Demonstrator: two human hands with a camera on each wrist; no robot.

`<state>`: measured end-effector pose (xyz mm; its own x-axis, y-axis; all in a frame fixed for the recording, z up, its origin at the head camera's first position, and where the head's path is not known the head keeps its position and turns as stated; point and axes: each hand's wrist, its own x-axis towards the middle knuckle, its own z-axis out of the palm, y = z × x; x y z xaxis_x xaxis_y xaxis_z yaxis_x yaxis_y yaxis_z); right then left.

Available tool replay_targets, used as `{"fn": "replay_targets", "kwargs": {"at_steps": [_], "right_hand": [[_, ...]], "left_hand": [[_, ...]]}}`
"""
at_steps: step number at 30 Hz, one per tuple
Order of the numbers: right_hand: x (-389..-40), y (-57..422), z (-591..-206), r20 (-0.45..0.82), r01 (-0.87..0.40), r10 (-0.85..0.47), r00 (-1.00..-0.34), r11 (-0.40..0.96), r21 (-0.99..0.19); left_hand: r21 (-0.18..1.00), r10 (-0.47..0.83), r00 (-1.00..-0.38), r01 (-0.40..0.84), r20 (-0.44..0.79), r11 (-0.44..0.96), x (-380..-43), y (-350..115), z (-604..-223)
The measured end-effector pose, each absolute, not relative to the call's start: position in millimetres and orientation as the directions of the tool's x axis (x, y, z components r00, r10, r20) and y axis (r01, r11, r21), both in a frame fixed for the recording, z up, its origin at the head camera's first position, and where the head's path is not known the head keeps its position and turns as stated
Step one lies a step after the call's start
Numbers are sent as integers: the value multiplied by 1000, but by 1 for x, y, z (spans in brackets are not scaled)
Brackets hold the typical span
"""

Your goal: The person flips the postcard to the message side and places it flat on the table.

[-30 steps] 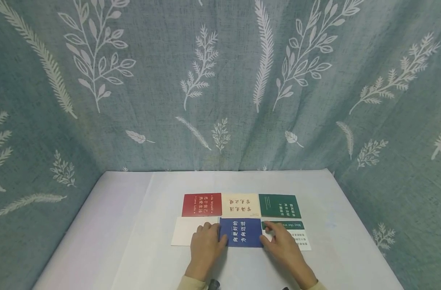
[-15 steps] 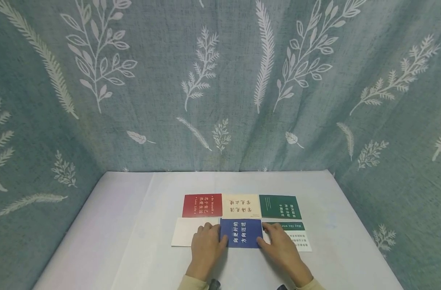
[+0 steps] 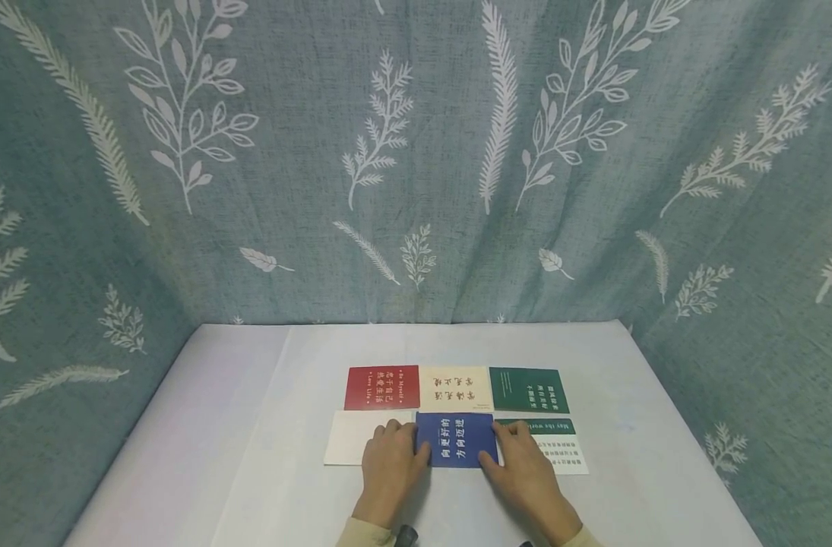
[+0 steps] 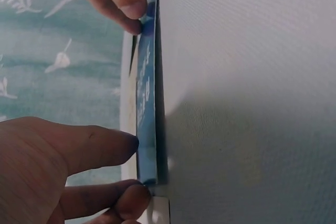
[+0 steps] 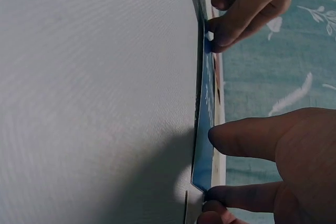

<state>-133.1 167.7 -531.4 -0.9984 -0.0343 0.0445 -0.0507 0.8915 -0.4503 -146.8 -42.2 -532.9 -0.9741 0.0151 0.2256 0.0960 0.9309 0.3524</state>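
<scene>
A blue card (image 3: 453,441) with white Chinese characters lies at the middle of the front row. My left hand (image 3: 389,466) holds its left end, thumb on the printed face and index finger at the edge. At the right end, my right hand (image 3: 527,468) grips it likewise, its thumb farther in over the blue. A plain cream card (image 3: 340,441) lies partly under my left hand. A white card with a green band (image 3: 566,452) is partly covered by my right hand. In the left wrist view the blue card (image 4: 147,87) shows nearly edge-on.
Behind the blue card lie a red card (image 3: 381,387), a cream card with brown characters (image 3: 454,387) and a green card (image 3: 529,390), side by side. The white table (image 3: 265,425) ends at a green leaf-patterned curtain (image 3: 450,266) behind and at both sides.
My right hand has slid left from the white-and-green card onto the blue card's right end, its thumb moving inward. My left hand has stayed nearly still.
</scene>
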Motion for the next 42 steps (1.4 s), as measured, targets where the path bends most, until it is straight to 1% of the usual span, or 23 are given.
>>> {"fn": "replay_targets", "kwargs": {"at_steps": [5, 11, 14, 17, 22, 30, 42], "right_hand": [[-134, 167, -533, 50, -52, -33, -998, 894, -446], [-136, 167, -534, 35, -17, -1, -999, 887, -461], [-136, 167, -534, 22, 2, 14, -1000, 882, -472], [-136, 168, -532, 16, 9, 20, -1000, 878, -479], [-136, 170, -532, 39, -13, 7, -999, 870, -492], [-137, 172, -533, 64, -29, 5, -998, 854, -520], [-139, 174, -531, 59, -5, 32, -998, 844, -536]], "left_hand": [[385, -9, -977, 77, 215, 920, -145, -43, -531], [419, -42, -968, 67, 246, 906, -146, -43, -531], [474, -73, -966, 55, 248, 879, -147, -43, -530], [556, -105, -969, 39, 225, 830, -146, -43, -529], [669, -140, -972, 25, 191, 743, -146, -45, -527], [802, -119, -990, -8, 78, 597, -148, -51, -522], [866, -114, -991, 5, 72, 500, -149, -59, -521]]}}
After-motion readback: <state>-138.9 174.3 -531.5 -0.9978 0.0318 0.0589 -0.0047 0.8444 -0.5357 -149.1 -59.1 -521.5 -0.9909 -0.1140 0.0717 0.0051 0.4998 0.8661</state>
